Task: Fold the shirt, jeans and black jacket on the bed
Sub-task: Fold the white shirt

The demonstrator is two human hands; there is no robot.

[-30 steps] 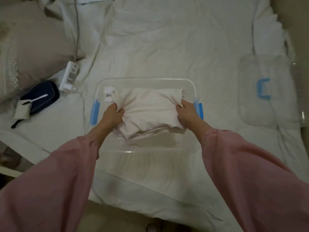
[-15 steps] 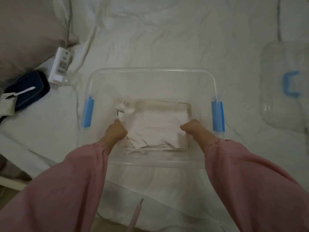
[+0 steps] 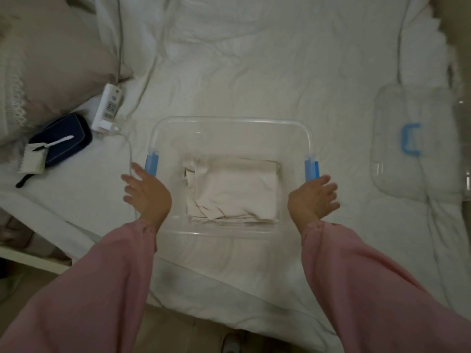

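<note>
Cream cloth: the folded shirt (image 3: 233,189) lay flat on the bottom of the clear plastic bin (image 3: 229,119), closer to the near wall, with a rumpled flap at its left end.
Shirt and fingers: no finger touched it; it lay between the two hands and apart from both, with the bin's side walls between cloth and hands.
Left hand (image 3: 147,197): it was outside the bin's left wall, palm down, fingers spread and straight, holding nothing. The fingertips reached just beside the left blue latch (image 3: 151,164).
Right hand (image 3: 312,200): it was at the bin's right near corner, fingers fanned out and relaxed, gripping nothing. It sat just below the right blue latch (image 3: 311,169); whether it touched the rim could not be told.
Sleeves: loose pink sleeves (image 3: 356,276) covered both arms to the wrists.
Bed (image 3: 254,72): a wrinkled white sheet lay under the bin.
Lid (image 3: 390,159): clear, with a blue handle (image 3: 409,140), it lay flat on the sheet well to the right of the bin.
Left side: a white power strip (image 3: 108,108) with its cord lay near the bin's far left corner. A navy pouch (image 3: 63,138) lay beside it, and a beige pillow (image 3: 51,59) lay beyond both.
</note>
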